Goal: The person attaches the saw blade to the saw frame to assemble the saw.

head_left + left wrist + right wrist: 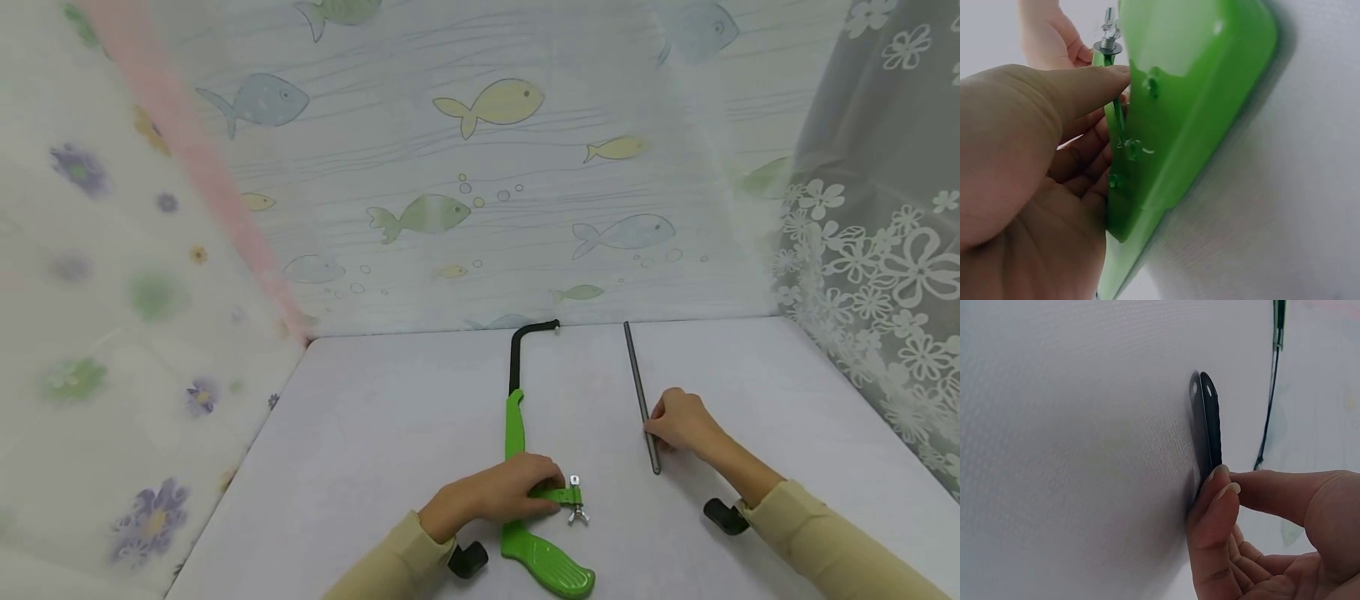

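Note:
A hacksaw frame with a green body (514,425) and a black bent bar (515,358) lies upright in the head view, its green handle (551,567) nearest. My left hand (502,492) grips the green frame above the handle; in the left wrist view the thumb of the left hand (1029,125) lies against the green plastic (1191,94). A green arm with a wing nut (577,515) sticks out right of that hand. My right hand (686,423) pinches a thin dark saw blade (637,375); in the right wrist view the blade (1211,419) shows a hole near its end.
The white tabletop (375,417) ends at a fish-patterned curtain (337,167). Flowered cloth (150,333) hangs at the left and lace (900,275) at the right. A black wrist device (726,517) sits by the right sleeve, another (468,560) by the left.

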Available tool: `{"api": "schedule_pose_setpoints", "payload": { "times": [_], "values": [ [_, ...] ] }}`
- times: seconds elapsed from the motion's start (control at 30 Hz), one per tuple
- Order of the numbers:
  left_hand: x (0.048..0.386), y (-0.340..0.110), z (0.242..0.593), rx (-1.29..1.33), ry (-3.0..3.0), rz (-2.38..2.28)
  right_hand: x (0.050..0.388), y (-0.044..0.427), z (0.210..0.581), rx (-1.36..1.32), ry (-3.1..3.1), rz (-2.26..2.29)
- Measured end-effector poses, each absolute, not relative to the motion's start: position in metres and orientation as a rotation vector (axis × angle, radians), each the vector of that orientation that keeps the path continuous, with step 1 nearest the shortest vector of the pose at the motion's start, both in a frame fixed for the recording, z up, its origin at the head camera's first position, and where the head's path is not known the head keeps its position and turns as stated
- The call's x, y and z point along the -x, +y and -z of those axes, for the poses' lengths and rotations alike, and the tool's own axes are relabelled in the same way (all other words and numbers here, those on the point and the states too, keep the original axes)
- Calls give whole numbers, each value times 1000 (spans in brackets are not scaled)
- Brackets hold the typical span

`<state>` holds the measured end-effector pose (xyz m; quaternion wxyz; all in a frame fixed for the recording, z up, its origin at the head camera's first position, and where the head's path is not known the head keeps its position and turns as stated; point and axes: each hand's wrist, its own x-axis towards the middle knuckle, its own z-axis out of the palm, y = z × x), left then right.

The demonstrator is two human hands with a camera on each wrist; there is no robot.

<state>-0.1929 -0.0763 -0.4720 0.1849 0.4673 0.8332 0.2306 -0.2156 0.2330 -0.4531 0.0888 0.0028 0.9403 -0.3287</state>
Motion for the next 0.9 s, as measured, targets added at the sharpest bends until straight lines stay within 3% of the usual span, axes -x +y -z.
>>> {"api": "schedule_pose_setpoints", "payload": {
  "times": [0.47, 0.9],
  "values": [
    [192, -75, 477, -1267, 2340, -698, 215, 246, 453, 82, 2595, 1249],
    [192, -76, 479, -1253, 2329, -723, 214, 239, 451, 331, 2229, 1558]
  ]
}}
